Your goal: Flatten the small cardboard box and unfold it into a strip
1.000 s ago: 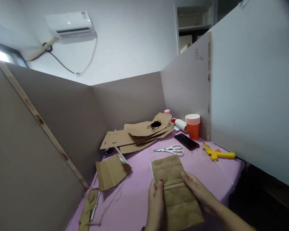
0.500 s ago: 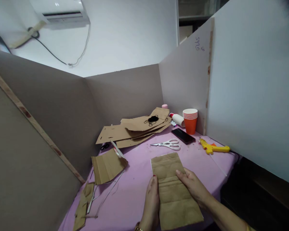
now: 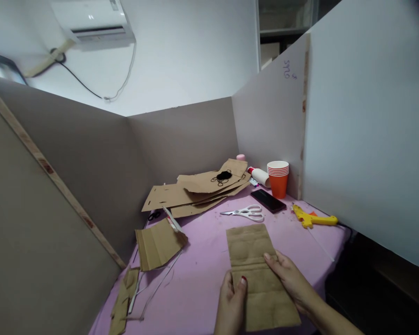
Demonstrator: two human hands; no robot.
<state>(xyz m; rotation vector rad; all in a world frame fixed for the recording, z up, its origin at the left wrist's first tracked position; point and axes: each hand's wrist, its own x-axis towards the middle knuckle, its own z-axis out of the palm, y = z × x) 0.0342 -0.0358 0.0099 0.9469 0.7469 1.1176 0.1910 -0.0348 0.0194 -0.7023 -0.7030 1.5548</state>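
A creased rectangular piece of brown cardboard (image 3: 256, 274) is held up at the near side of the table, its long side running toward me. My left hand (image 3: 231, 300) grips its left edge low down, the thumb lying on top. On the right edge, higher up, my right hand (image 3: 287, 275) holds it with the thumb pressed on the face; the fingers behind are hidden. Beyond the cardboard lie white-handled scissors (image 3: 247, 212), closed, touched by neither hand.
A yellow glue gun (image 3: 314, 217), a phone (image 3: 268, 200) and stacked orange paper cups (image 3: 278, 180) stand on the right. Cardboard sheets (image 3: 195, 190) with black cord (image 3: 224, 175) lie at the back. Cardboard scraps (image 3: 159, 244) are at left. Grey partitions (image 3: 185, 137) surround the pink-covered table.
My left hand has slid down the cardboard's left edge, and its thumb now lies on the face. The cardboard sits slightly farther right. My right hand keeps its hold.
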